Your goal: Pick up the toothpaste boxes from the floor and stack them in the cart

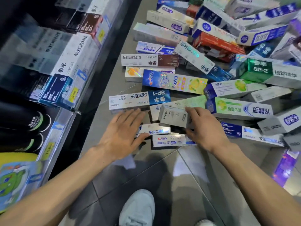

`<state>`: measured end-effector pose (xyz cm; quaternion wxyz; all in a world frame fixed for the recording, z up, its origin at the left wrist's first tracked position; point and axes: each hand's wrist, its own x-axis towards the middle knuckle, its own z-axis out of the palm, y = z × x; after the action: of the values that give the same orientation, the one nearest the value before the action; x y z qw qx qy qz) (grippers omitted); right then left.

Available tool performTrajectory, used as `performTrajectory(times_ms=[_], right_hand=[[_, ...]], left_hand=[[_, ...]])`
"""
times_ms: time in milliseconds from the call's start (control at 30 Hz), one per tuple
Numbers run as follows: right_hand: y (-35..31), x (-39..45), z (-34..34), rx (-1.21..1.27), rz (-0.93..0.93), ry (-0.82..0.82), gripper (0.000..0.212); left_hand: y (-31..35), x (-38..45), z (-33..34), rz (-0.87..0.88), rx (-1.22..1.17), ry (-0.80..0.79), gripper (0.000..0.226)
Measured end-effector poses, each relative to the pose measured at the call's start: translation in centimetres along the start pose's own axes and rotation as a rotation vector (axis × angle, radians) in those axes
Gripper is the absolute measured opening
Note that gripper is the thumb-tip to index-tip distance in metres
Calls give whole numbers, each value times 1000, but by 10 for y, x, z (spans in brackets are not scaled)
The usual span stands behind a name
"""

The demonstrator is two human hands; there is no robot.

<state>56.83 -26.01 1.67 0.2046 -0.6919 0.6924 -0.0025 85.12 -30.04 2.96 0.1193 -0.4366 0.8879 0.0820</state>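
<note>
We've got our left hand (125,130) spread flat and our right hand (202,128) pinching one grey box (173,117) mid-frame, so yanking it could topple the toothpaste boxes (211,66) heaped across the floor (146,173) upper right

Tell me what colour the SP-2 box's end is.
Green with white lettering, on the SP-2 box; seen in the head view.

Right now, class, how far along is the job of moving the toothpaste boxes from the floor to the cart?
Done: nothing shows as done; no cart is in view. In hand: the right hand has its grip on a pale grey box, and the left hand lies spread on a white box with blue print. Left: a large pile of boxes covers the floor.
</note>
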Motion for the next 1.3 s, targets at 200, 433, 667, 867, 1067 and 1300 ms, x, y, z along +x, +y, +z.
performTrajectory(times_ms=[200, 433, 667, 867, 1067, 1300], right_hand=[[-1, -1, -2, 27, 10, 32, 56], [-18, -17, -20, 230, 48, 255, 61], [-13, -64, -11, 501, 199, 205, 69], [-16, -84, -6, 870, 353, 214, 61], [-30, -84, -9, 1106, 374, 112, 64], [-42, -78, -24, 1179, 343, 162, 59]], left_hand=[[-3, 9, 16, -6, -19, 22, 76], [1, 7, 45, 53, -198, 103, 58], [8, 20, 52, -2, -192, 52, 44], [8, 6, 46, -110, -557, 63, 57], [25, -7, 21, -322, -1183, 257, 33], [69, 4, -29, -364, -1686, 203, 45]])
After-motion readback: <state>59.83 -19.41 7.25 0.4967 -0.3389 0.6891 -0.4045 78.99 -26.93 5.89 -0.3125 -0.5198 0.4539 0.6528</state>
